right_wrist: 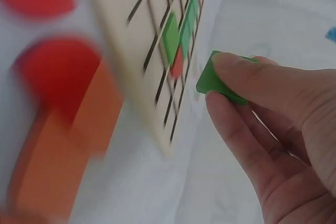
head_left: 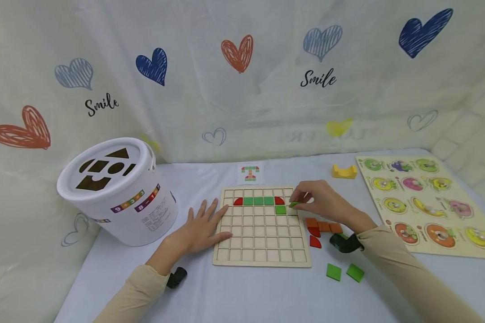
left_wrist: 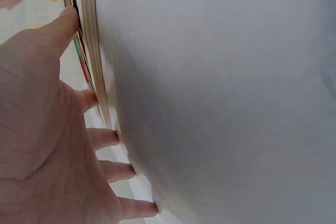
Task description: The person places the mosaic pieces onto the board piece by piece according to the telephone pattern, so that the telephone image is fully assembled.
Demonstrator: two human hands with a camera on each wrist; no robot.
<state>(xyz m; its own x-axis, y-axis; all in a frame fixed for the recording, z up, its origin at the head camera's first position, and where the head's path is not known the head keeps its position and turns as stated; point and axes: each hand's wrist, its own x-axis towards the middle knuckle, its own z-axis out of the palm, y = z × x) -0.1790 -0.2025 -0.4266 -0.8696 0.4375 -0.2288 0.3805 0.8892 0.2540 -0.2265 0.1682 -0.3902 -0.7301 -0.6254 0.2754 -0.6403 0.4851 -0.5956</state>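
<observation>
My right hand (head_left: 321,202) pinches a green square tile (right_wrist: 210,80) between thumb and fingers, just above the right edge of a wooden grid board (head_left: 262,255). On the board's second row lie green tiles (head_left: 258,201) with a red quarter-round tile (head_left: 238,201) at the left end and another (head_left: 279,200) at the right. Below that right red piece sits a lighter green square (head_left: 280,209). My left hand (head_left: 200,231) is spread flat at the board's left side, thumb and index finger touching its edge, the other fingers on the cloth.
A small pattern card (head_left: 250,172) lies behind the board. Orange tiles (head_left: 324,226), red quarter-rounds (head_left: 315,242) and green squares (head_left: 333,272) lie to its right. A white bucket (head_left: 145,224) stands left; a fruit puzzle board (head_left: 424,211) and yellow block (head_left: 344,172) are right.
</observation>
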